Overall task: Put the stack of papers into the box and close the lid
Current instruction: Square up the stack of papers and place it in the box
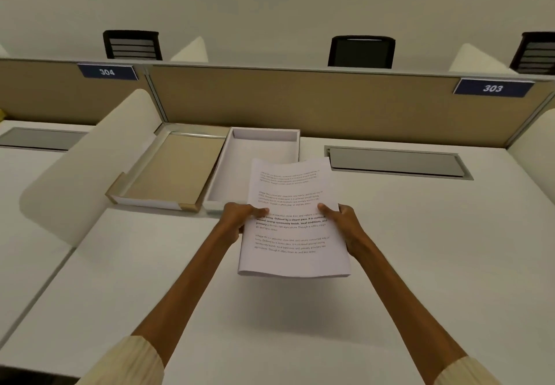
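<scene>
Both hands hold the stack of papers [292, 222] in the air above the white tabletop [150, 279], its shadow falling on the surface below. The left hand [240, 218] grips the left edge, thumb pressed on the printed top sheet and fingers curled underneath; the right hand [339, 219] grips the right edge the same way. The stack is face up with paragraphs of text, one block in bold — its far end overlaps the near right corner of the box [258, 168].

The box is white, open and holds nothing, lying on the tabletop near the tan divider panel [300, 102]. Its lid [171, 171] lies upturned just beside it on the left, the brown inner face showing, the two touching or nearly so along their long sides.

To the right of the box sits a grey cable hatch [396, 162]. On the divider are blue number plates — "304" [107, 71] and "303" [492, 88]. Black chair backs [361, 52] show beyond it.
</scene>
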Demonstrator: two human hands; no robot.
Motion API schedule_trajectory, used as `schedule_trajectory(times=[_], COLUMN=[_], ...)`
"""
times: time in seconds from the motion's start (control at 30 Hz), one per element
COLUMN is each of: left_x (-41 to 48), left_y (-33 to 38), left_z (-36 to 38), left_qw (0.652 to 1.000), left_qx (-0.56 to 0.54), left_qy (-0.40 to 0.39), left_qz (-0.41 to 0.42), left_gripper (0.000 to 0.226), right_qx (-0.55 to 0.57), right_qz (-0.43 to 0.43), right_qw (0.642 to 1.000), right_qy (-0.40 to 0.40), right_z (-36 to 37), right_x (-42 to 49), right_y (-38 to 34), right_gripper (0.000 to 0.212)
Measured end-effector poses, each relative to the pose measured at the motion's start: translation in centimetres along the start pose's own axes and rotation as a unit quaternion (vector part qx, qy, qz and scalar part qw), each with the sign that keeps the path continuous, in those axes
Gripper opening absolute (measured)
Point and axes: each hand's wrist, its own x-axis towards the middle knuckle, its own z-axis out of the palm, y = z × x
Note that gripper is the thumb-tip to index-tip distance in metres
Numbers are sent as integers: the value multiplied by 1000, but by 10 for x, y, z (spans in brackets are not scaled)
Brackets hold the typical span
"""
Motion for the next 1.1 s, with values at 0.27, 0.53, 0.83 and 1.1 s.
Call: schedule_trajectory(times=[0.27,0.53,0.83,1.1], left_x=[94,191,252,262], left_y=[61,84,76,67], left_z=[-53,-75,-75,-70], left_qw=[999,997,995,987], left_qx=[-25,11,66,126], left_qy=[27,59,70,104], left_qz=[-12,-37,-37,-6], left_gripper=[27,49,52,44], right_qx=[-18,-86,-124,-173], right_qz=[7,31,70,79], right_qw=[1000,995,987,977], right_qy=[12,35,71,100], right_z=[68,105,117,126], right_x=[99,187,243,255], right_y=[-35,-53,-32,-22], right_gripper=[34,34,44,36])
